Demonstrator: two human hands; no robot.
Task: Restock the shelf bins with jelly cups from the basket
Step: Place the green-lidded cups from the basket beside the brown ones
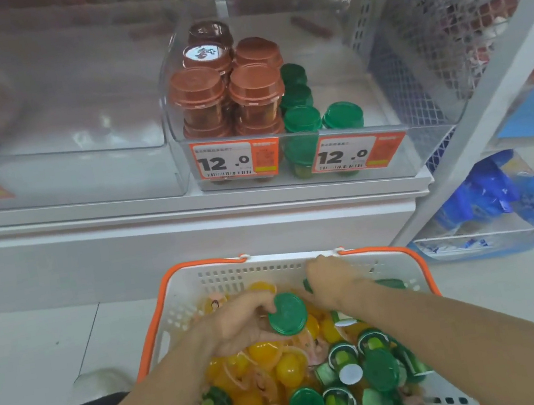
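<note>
floor (31, 348): pale tiles, evenly lit
shelf base (161, 249): white, far centre
mesh rack (462, 34): white wire, right
blue bag (500, 198): under the rack

floor: we see pale tiles (30, 345)
bag: a blue plastic bag (500, 198) lies by our wire rack (459, 17)

Right hand's fingers (316, 266) hidden; basket (184, 305) cropped

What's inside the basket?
The basket holds green-lidded cups and yellow jelly cups. The left hand grips one green cup. The arms hide whatever lies beneath them.
</note>
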